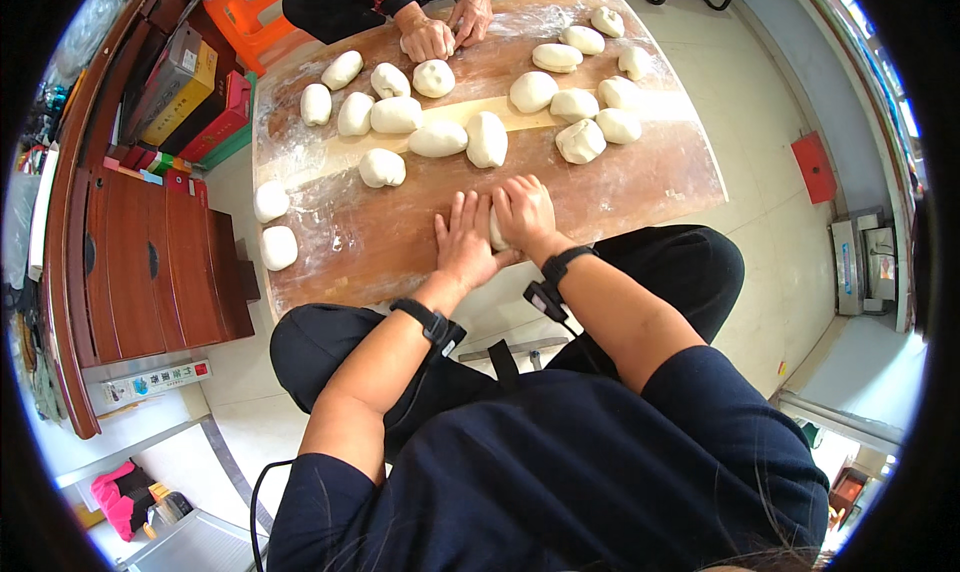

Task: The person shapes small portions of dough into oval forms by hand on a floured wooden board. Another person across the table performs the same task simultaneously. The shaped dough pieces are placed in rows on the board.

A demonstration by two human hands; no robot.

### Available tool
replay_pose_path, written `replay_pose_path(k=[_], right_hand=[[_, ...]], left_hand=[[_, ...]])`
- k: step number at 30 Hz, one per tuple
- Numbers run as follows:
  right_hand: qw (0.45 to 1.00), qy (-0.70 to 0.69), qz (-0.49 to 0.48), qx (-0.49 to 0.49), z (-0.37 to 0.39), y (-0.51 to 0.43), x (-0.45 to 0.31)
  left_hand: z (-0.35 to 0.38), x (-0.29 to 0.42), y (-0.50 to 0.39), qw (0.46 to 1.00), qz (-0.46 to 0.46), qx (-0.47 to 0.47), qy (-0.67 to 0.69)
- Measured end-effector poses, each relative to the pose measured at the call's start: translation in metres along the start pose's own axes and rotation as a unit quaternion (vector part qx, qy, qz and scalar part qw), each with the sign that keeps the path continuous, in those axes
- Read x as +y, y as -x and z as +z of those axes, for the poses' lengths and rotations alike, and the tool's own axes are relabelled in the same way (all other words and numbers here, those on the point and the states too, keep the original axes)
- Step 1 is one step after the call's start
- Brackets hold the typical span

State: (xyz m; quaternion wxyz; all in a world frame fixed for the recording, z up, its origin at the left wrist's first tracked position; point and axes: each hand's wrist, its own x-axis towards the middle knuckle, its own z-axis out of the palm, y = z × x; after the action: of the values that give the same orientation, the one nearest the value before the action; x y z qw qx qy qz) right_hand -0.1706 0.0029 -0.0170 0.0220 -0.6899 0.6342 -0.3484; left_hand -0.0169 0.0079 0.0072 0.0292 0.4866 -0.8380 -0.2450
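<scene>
My left hand [469, 245] lies with its fingers stretched forward at the near edge of the floured wooden board [360, 249], against the left side of a dough piece [496, 230]. On that dough's other side, my right hand [525, 213] presses with bent fingers and covers much of it. Just ahead are an upright oval dough piece [487, 139] and one lying sideways [438, 138]. A lone dough lump [382, 167] rests left of these. Two round pieces, one [271, 201] behind the other [280, 248], sit by the board's left edge.
Across the board, a co-worker's hands [442, 35] press on dough. Several more dough pieces [533, 91] lie at the far right and far left. An orange plastic stool [251, 13] stands at the far left, a wooden drawer cabinet [150, 264] at the left. My knees are under the near edge.
</scene>
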Motion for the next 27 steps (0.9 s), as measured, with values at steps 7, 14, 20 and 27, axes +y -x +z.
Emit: replay_pose_path(k=[7,14,20,27], right_hand=[[0.966,-0.1,0.234,-0.051,-0.004,-0.008,-0.03],[0.997,-0.064,0.011,0.047,-0.027,0.04,-0.016],[0.992,0.077,0.008,-0.099,-0.004,-0.007,0.014],[0.864,-0.25,0.397,-0.183,-0.015,-0.017,-0.021]], left_hand=[[-0.009,-0.001,0.001,1.0,0.024,0.014,0.005],[0.018,0.008,0.014,0.989,0.133,0.054,-0.027],[-0.005,-0.002,0.001,1.0,0.005,0.026,0.002],[-0.007,0.004,0.003,0.999,0.023,0.031,0.008]])
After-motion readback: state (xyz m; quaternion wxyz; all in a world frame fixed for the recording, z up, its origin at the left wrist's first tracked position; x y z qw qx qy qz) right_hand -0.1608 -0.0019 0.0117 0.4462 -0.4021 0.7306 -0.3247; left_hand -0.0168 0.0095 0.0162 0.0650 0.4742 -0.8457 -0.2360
